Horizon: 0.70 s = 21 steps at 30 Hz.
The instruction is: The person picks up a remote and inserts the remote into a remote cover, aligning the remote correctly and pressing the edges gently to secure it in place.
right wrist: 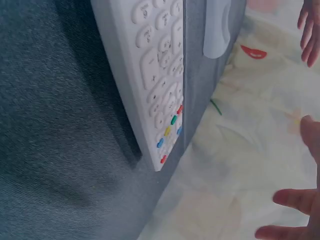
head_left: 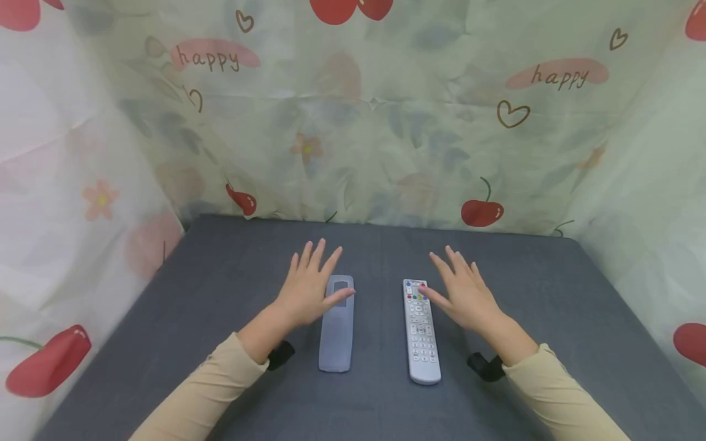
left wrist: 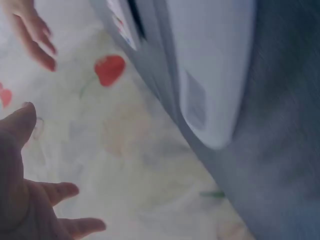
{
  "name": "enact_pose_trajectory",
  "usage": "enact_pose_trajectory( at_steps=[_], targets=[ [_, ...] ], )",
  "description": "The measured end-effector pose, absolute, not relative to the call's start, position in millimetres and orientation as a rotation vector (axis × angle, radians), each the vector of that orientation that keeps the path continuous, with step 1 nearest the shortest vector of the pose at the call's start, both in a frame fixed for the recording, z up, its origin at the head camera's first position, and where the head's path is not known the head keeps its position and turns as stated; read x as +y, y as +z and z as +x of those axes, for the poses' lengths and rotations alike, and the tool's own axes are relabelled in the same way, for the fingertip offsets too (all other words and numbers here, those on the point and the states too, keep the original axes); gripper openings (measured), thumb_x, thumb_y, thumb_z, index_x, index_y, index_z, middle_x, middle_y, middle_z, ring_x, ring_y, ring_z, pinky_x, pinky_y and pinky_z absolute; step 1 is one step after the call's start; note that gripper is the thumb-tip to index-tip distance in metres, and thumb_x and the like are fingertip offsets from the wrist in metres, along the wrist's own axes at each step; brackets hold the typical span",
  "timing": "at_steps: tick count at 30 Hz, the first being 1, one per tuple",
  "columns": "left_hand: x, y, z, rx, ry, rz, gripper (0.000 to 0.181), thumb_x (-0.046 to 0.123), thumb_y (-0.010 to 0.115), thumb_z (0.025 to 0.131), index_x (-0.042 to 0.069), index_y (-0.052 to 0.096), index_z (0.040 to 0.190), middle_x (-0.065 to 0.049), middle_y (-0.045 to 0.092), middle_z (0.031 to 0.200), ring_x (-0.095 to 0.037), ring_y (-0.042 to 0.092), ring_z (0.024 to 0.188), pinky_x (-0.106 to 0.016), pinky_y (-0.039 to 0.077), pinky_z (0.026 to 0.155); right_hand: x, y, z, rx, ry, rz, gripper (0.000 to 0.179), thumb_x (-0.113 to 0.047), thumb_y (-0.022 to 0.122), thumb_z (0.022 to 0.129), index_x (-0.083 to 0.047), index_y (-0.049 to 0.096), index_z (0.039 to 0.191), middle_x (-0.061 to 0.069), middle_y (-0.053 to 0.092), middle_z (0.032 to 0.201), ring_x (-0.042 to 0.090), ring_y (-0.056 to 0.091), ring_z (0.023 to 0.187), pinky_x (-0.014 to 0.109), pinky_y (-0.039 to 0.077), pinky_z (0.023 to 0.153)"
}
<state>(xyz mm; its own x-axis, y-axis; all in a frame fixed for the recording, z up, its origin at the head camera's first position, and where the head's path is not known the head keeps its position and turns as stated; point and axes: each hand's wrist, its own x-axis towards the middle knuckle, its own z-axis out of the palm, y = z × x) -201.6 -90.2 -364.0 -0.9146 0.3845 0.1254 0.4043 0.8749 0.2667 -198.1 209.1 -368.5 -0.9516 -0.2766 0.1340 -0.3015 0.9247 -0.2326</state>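
Observation:
A translucent pale remote cover (head_left: 336,337) lies lengthwise on the dark table, its cut-out window toward the far end. To its right lies a white remote control (head_left: 422,343), buttons up. My left hand (head_left: 305,291) is held with fingers spread by the cover, its thumb across the cover's far end in the head view. Spread likewise, my right hand (head_left: 466,294) has its thumb over the remote's upper right edge. Both hands hold nothing. In the left wrist view the cover (left wrist: 212,60) appears close; in the right wrist view the remote (right wrist: 150,75) does.
The grey-blue cloth of the table (head_left: 380,404) runs back to a printed curtain (head_left: 375,122) with cherries and lettering. Side curtains (head_left: 66,202) hang at left and right. A black wrist strap (head_left: 486,366) shows under the right wrist, another (head_left: 282,355) under the left.

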Motion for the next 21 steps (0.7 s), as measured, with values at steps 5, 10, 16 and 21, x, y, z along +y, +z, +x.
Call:
enact_pose_trajectory(
  at_steps=[5, 10, 16, 21],
  targets=[
    [-72.3, -364.4, -190.0, -3.044, -0.725, -0.720, 0.075, 0.055, 0.049, 0.090, 0.015, 0.023, 0.149, -0.017, 0.015, 0.156, -0.037, 0.013, 0.144, -0.054, 0.022, 0.113, 212.2, -372.6, -192.9, -2.997, 0.434, 0.434, 0.062, -0.036, 0.060, 0.089, -0.003, 0.041, 0.138, 0.026, 0.037, 0.142, 0.044, 0.040, 0.127, 0.059, 0.037, 0.099],
    [-51.5, -374.2, -182.2, -3.067, -0.936, -0.847, 0.069, 0.049, 0.051, 0.092, 0.012, 0.029, 0.146, -0.015, 0.027, 0.152, -0.034, 0.030, 0.139, -0.050, 0.033, 0.108, 216.6, -382.7, -189.6, -3.024, 0.472, 0.422, 0.055, -0.035, 0.063, 0.087, 0.001, 0.051, 0.127, 0.022, 0.054, 0.123, 0.037, 0.055, 0.111, 0.052, 0.047, 0.088],
    [-28.4, -391.3, -177.8, -3.119, -1.082, -0.983, 0.065, 0.047, 0.051, 0.093, 0.008, 0.034, 0.143, -0.011, 0.041, 0.144, -0.024, 0.044, 0.130, -0.042, 0.040, 0.104, 223.7, -401.0, -190.4, -3.074, 0.674, 0.442, 0.050, -0.032, 0.067, 0.085, 0.007, 0.056, 0.115, 0.010, 0.062, 0.088, 0.017, 0.056, 0.074, 0.032, 0.048, 0.064],
    [-14.6, -403.8, -175.3, -3.146, -1.323, -1.027, 0.062, 0.040, 0.052, 0.094, 0.004, 0.035, 0.141, -0.015, 0.047, 0.138, -0.026, 0.052, 0.122, -0.036, 0.047, 0.096, 226.3, -412.8, -189.5, -3.151, 0.851, 0.400, 0.054, -0.032, 0.067, 0.085, 0.009, 0.053, 0.117, 0.002, 0.057, 0.071, 0.010, 0.048, 0.060, 0.023, 0.039, 0.053]
  ],
)
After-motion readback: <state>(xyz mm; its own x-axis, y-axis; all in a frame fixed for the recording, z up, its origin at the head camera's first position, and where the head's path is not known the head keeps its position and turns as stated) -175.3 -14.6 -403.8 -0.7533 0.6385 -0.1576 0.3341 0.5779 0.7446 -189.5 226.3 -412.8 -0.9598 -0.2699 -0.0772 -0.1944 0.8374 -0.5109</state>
